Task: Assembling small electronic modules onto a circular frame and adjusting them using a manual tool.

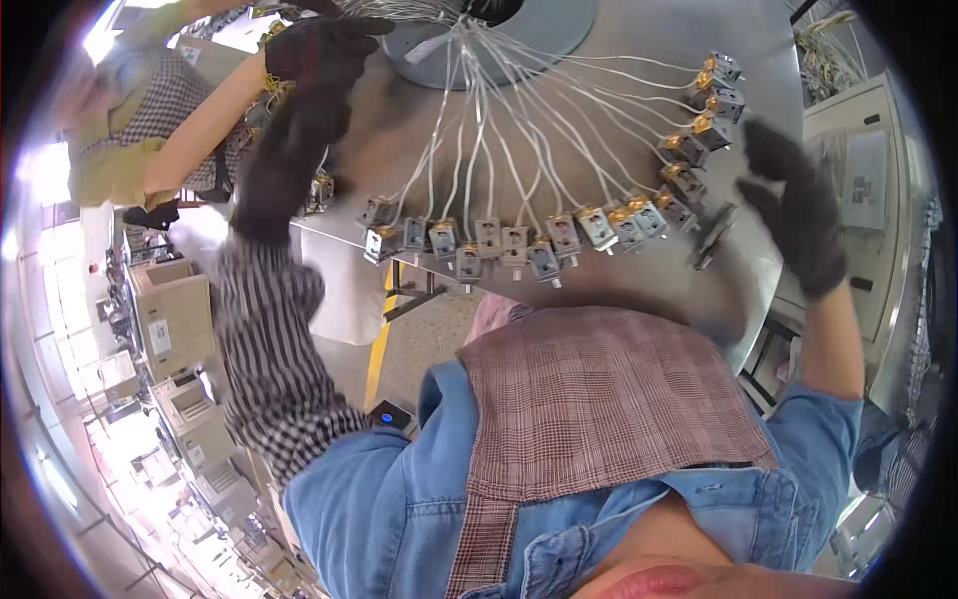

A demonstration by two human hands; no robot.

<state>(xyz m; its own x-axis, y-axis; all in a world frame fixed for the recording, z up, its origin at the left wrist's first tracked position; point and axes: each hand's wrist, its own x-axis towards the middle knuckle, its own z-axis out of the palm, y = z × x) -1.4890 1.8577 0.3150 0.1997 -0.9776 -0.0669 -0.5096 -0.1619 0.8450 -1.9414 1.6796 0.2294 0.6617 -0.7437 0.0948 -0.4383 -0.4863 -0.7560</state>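
Note:
My right hand, in a dark glove, is at the table's right side with thumb and fingers apart and nothing between them. Just left of its thumb is a small metal part, tilted and blurred. Small metal box-shaped parts with brass-coloured ends lie in a curved row, each on a white wire. The wires fan out from a bundle at the far side. My left hand, gloved and below a striped sleeve, is blurred at the far left; its fingers merge with a co-worker's dark glove.
A co-worker in a checked apron reaches in from the left. A round grey disc with a dark centre lies at the table's far side. A pale cabinet stands right of the metal table. Boxes line the left.

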